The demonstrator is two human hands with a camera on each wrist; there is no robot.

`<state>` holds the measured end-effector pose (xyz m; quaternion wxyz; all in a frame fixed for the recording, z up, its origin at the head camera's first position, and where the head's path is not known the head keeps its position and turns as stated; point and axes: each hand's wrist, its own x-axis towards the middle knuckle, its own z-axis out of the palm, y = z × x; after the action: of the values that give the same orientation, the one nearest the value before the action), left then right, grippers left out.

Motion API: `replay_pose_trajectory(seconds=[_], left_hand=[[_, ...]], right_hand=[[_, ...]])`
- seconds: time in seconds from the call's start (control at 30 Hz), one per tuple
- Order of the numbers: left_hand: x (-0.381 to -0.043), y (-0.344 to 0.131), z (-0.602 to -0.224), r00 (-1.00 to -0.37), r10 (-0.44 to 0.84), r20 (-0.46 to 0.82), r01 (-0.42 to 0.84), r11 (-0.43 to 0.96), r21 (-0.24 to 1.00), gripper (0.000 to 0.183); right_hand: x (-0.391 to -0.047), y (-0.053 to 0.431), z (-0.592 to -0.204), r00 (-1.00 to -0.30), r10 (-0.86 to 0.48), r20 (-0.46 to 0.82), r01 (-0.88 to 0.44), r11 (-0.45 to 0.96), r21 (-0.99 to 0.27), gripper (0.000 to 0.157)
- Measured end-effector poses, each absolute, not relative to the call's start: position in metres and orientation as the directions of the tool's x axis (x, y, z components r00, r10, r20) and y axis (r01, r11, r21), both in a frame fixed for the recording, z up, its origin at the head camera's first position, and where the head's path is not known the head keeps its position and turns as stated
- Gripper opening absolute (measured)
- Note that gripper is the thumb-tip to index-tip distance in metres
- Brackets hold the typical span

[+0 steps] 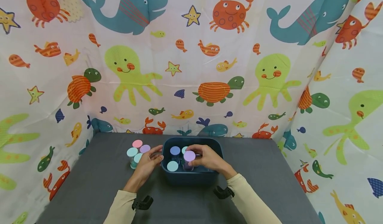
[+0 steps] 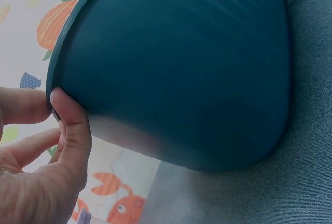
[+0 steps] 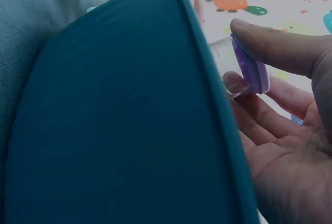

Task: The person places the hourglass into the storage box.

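Note:
A dark blue plastic bin (image 1: 194,179) stands on the table with several lidded jars inside. At its left end, my left hand (image 1: 146,162) pinches the rim; the left wrist view shows the thumb against the outer wall (image 2: 181,79) and a finger at the rim. My right hand (image 1: 209,158) reaches over the bin and holds a small clear jar with a purple lid (image 1: 189,156), thumb and fingers around the lid. Inside, a blue-lidded jar (image 1: 175,151) and a pale mint-lidded jar (image 1: 172,166) stand to its left. Another mint lid (image 1: 184,149) is partly hidden behind the right hand.
Left of the bin stands a group of small jars with pink (image 1: 137,143), lilac (image 1: 145,148) and mint (image 1: 132,152) lids, close to my left hand. The grey table (image 1: 251,170) ends at a patterned sea-animal curtain (image 1: 185,67) behind and at the sides.

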<state>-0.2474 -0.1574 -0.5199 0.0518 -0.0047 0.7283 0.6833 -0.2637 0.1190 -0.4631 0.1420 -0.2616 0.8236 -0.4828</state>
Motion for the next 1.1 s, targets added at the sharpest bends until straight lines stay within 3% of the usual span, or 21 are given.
replay_pose_trajectory(seconds=[0.4, 0.83, 1.1], left_hand=[[-0.251, -0.156, -0.520, -0.994, 0.070, -0.085, -0.080, 0.071, 0.994, 0.047], [-0.247, -0.156, -0.519, -0.993, 0.065, -0.099, -0.094, 0.074, 0.993, 0.046], [-0.248, -0.157, -0.519, -0.993, 0.069, -0.097, -0.093, 0.065, 0.994, 0.047]], right_hand=[[-0.276, 0.112, -0.471, -0.784, -0.619, -0.040, -0.322, 0.460, -0.827, 0.040], [-0.279, 0.109, -0.489, -0.720, -0.694, -0.030, -0.448, 0.497, -0.744, 0.037], [-0.281, 0.106, -0.494, -0.723, -0.690, -0.025, -0.486, 0.535, -0.691, 0.038]])
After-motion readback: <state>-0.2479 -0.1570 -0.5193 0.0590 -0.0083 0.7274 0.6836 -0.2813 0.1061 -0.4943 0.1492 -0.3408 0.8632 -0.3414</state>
